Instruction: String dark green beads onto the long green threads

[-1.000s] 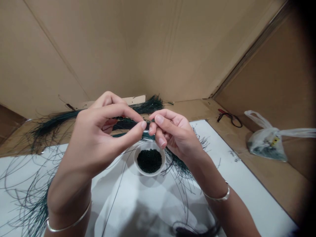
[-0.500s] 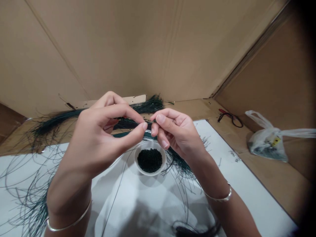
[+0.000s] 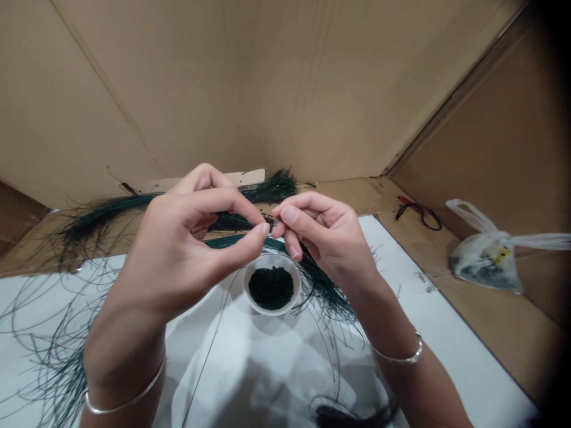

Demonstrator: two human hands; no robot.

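My left hand (image 3: 190, 249) and my right hand (image 3: 323, 238) meet above a small white bowl (image 3: 272, 312) full of tiny dark green beads (image 3: 270, 288). Between their thumbs and forefingers is a thin dark strand (image 3: 270, 222), and the fingers hide most of it. I cannot tell whether a bead is on it. Long dark green feather-like fibres (image 3: 104, 214) spread behind and beneath my hands, draping over the white sheet (image 3: 267, 368).
Brown cardboard walls (image 3: 267, 89) rise behind the work. A cardboard surface (image 3: 491, 321) lies to the right, with a tied plastic bag (image 3: 484, 261) and a red-and-black cord or eyeglasses (image 3: 419, 215) on it. Loose fibres curl across the sheet's left side.
My fingertips have drawn slightly closer around the strand. The whole scene has shifted a little in view, and the bowl sits slightly higher in the picture.
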